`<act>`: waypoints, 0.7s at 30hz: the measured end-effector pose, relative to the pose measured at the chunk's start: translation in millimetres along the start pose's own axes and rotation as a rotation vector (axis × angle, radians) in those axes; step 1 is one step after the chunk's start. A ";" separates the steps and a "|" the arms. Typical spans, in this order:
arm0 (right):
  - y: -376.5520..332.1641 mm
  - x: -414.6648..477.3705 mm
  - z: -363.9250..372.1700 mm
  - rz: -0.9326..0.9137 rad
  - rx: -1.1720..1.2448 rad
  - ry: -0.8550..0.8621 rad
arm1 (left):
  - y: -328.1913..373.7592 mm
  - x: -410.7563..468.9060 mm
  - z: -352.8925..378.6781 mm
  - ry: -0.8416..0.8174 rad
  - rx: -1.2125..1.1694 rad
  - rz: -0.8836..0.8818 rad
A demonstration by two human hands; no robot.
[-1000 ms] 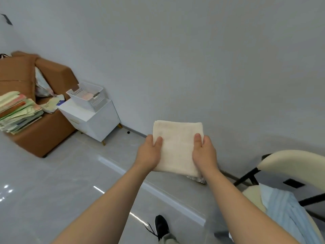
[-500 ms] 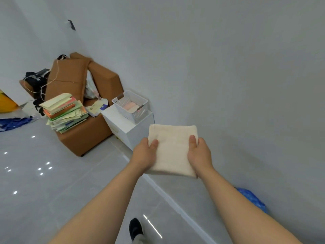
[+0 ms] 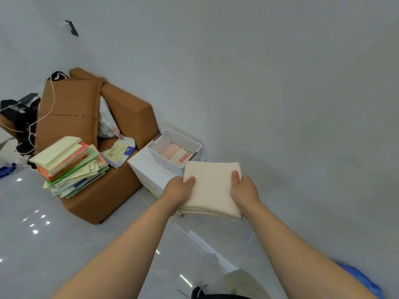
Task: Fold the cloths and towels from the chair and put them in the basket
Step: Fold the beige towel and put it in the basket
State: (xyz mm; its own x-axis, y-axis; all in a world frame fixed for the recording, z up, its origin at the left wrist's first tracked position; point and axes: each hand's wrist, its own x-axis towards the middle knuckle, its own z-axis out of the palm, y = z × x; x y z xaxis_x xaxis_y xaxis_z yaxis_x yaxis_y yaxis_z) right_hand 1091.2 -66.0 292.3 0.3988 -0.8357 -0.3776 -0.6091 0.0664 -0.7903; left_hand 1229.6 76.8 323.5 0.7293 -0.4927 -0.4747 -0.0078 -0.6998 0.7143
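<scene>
A folded cream towel point(image 3: 210, 187) is held flat between both my hands in mid-air. My left hand point(image 3: 178, 190) grips its left edge, thumb on top. My right hand point(image 3: 245, 190) grips its right edge the same way. Just beyond the towel's far left corner stands a white perforated basket point(image 3: 185, 142) on a small white cabinet point(image 3: 149, 169). Inside the basket lie a folded pink cloth point(image 3: 169, 150) and a cream cloth with red print point(image 3: 183, 157). The chair is out of view.
A brown sofa point(image 3: 108, 190) stands left of the cabinet, with a tall stack of books and papers point(image 3: 69, 167) on its seat and dark clothes with a cable at its far left. A blue object point(image 3: 364, 281) lies on the floor at lower right. My shoe point(image 3: 199, 293) shows at the bottom.
The view has swung left and come nearer to the cabinet. The chair has left the frame. The basket now sits just beyond the towel, which both hands still hold.
</scene>
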 end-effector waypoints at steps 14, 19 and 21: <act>-101.6 195.2 153.5 0.414 0.334 -0.496 | 26.1 276.1 -113.8 -0.255 -0.064 -0.237; -151.9 248.2 189.1 0.458 0.162 -0.582 | 39.7 363.0 -155.4 -0.384 -0.033 -0.340; -165.2 264.9 203.0 0.500 0.132 -0.598 | 41.9 393.9 -167.4 -0.465 0.001 -0.370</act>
State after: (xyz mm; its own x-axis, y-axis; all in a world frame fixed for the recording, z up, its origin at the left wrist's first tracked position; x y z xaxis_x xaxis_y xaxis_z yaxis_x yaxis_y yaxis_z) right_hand 1436.6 -187.7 224.8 0.4232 -0.2574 -0.8687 -0.7417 0.4522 -0.4953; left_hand 1631.1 -60.0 252.5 0.3072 -0.3910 -0.8676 0.1888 -0.8685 0.4583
